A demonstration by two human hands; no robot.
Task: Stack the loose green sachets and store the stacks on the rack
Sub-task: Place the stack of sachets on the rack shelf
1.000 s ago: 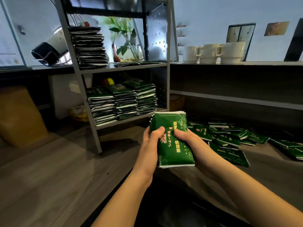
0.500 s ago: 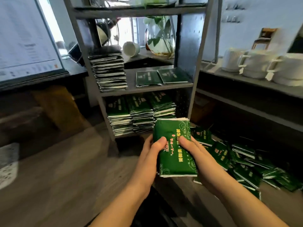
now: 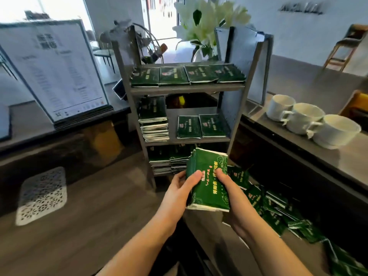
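Stack of green sachets point(image 3: 208, 181) is held between both hands in front of the rack point(image 3: 237, 120), level with its lowest shelf. Left hand point(image 3: 180, 193) is curled round the stack's left edge, thumb laid flat on the top sachet; fingers beneath are hidden. Right hand point(image 3: 232, 198) is curled round the right edge, thumb likewise on top. Each grip is closed on the stack, which lies lengthwise between the two thumbs, far end tilted up toward the rack.

Loose sachets point(image 3: 276, 208) are scattered on the table point(image 3: 59, 236) to the right of and below the right hand. Rack contents noted: four low sachet stacks point(image 3: 187, 75) side by side on the top shelf; one tall stack point(image 3: 153, 120) at the left of the middle shelf with two flat stacks point(image 3: 201, 126) beside it; further stacks point(image 3: 167, 162) on the bottom shelf, partly hidden by the held stack.

Against the frame half a second before: the view is higher, so the top shelf and its four stacks are now seen from above. The grip of both hands on the stack is unchanged. The three white cups point(image 3: 310, 120) on the ledge at right are seen from above. A framed menu stand point(image 3: 53, 70) is noted at left.
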